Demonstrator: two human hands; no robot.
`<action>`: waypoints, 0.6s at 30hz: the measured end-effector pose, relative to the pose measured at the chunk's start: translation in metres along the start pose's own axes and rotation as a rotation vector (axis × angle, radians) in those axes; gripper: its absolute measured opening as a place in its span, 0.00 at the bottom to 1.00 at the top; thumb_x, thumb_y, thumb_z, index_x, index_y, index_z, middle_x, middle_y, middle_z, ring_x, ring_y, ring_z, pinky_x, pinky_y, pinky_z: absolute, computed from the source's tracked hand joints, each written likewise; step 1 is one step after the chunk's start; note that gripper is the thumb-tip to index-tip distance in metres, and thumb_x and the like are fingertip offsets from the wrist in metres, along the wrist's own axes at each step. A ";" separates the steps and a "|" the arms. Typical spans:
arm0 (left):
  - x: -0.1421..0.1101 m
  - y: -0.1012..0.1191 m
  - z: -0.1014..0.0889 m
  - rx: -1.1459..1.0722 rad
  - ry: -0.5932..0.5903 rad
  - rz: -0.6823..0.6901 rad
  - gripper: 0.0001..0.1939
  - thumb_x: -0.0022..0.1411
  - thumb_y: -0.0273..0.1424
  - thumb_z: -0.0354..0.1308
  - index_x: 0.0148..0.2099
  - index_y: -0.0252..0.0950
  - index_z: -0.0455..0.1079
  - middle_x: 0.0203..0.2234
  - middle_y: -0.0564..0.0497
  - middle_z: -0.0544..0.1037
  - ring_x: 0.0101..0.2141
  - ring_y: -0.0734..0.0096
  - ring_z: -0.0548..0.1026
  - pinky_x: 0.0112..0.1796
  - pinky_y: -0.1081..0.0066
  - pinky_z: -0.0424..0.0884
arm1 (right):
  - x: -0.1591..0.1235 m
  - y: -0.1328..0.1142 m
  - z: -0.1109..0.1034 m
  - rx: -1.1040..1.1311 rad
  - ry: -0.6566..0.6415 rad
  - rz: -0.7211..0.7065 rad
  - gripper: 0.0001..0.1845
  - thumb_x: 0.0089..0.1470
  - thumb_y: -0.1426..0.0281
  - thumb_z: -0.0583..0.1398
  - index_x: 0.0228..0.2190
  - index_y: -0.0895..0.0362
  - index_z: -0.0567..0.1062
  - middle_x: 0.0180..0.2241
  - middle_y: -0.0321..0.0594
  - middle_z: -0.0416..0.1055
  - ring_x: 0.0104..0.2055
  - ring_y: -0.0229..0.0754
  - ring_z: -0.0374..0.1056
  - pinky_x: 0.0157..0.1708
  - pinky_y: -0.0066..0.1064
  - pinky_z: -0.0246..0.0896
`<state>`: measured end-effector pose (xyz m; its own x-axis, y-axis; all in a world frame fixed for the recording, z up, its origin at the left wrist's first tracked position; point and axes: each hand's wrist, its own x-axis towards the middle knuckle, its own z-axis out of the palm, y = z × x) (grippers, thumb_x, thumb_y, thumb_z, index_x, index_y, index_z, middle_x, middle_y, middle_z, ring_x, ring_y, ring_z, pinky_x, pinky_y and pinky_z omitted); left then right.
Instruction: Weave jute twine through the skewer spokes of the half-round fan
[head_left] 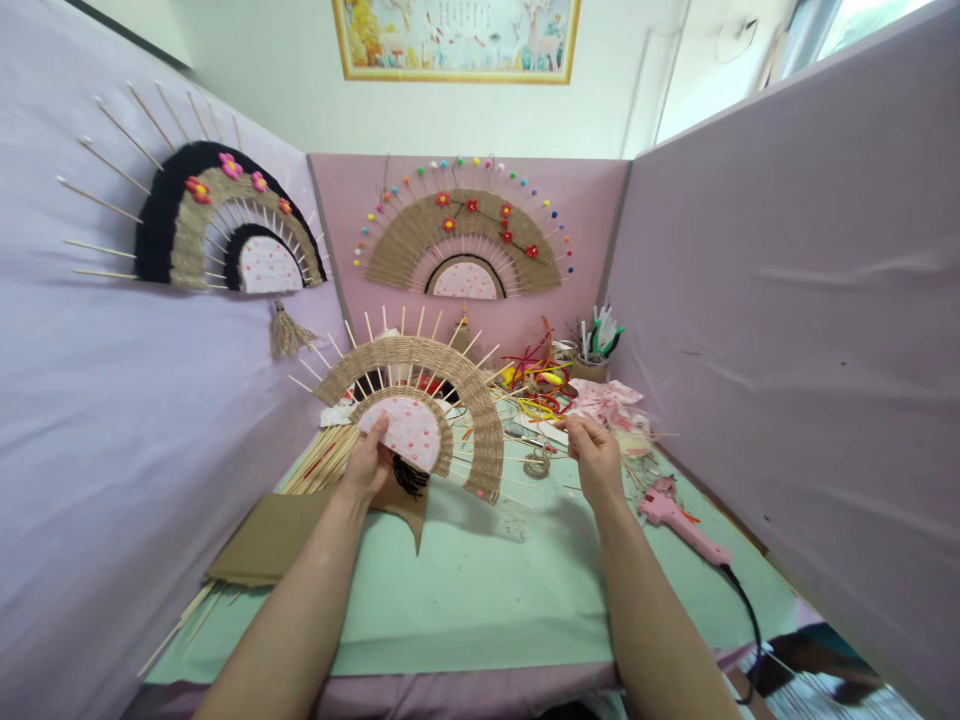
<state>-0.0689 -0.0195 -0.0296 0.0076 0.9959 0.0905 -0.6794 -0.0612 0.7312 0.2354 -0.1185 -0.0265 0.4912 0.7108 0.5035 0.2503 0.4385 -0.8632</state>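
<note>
My left hand [366, 462] grips a half-round woven fan [484, 425] by its pink dotted centre, thumb on the front. The fan is tilted, its right end lower. Bare wooden sticks radiate past its tan woven band, and a black tassel [410, 478] hangs below the centre. To the right of the fan, apart from it, my right hand [598, 455] is raised above the table with thumb and fingers pinched together. What the pinch holds, if anything, is too small to tell. A small coil of twine [537, 464] lies between the hands.
A pink glue gun [686, 525] with a black cord lies at the right. Brown cardboard [274, 540] and a bundle of sticks [319, 458] lie left. Coloured pipe cleaners [536, 385] and a tool cup [591, 368] stand behind. Two finished fans [390, 245] hang on the partitions.
</note>
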 end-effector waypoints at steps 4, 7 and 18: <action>0.002 0.001 -0.002 0.004 -0.006 -0.007 0.10 0.56 0.24 0.57 0.42 0.32 0.71 0.34 0.48 0.79 0.33 0.71 0.77 0.41 0.71 0.73 | 0.002 0.001 0.000 0.019 0.008 0.001 0.20 0.46 0.54 0.58 0.25 0.59 0.77 0.13 0.33 0.60 0.19 0.36 0.56 0.19 0.27 0.50; 0.003 0.001 -0.002 0.006 0.001 -0.010 0.10 0.55 0.24 0.58 0.42 0.32 0.71 0.35 0.47 0.79 0.34 0.71 0.77 0.42 0.71 0.72 | 0.002 0.002 0.000 0.013 0.009 0.005 0.21 0.47 0.54 0.58 0.26 0.59 0.78 0.12 0.32 0.58 0.19 0.36 0.55 0.18 0.26 0.49; 0.006 0.001 -0.007 0.007 0.045 0.000 0.10 0.55 0.24 0.59 0.42 0.33 0.71 0.34 0.47 0.79 0.33 0.71 0.78 0.39 0.73 0.74 | 0.002 0.002 0.000 -0.001 0.019 0.017 0.22 0.49 0.53 0.56 0.28 0.59 0.78 0.13 0.33 0.60 0.20 0.36 0.56 0.20 0.28 0.51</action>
<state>-0.0745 -0.0131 -0.0331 -0.0255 0.9979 0.0599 -0.6744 -0.0614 0.7358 0.2369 -0.1169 -0.0271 0.5113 0.7073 0.4882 0.2427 0.4262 -0.8715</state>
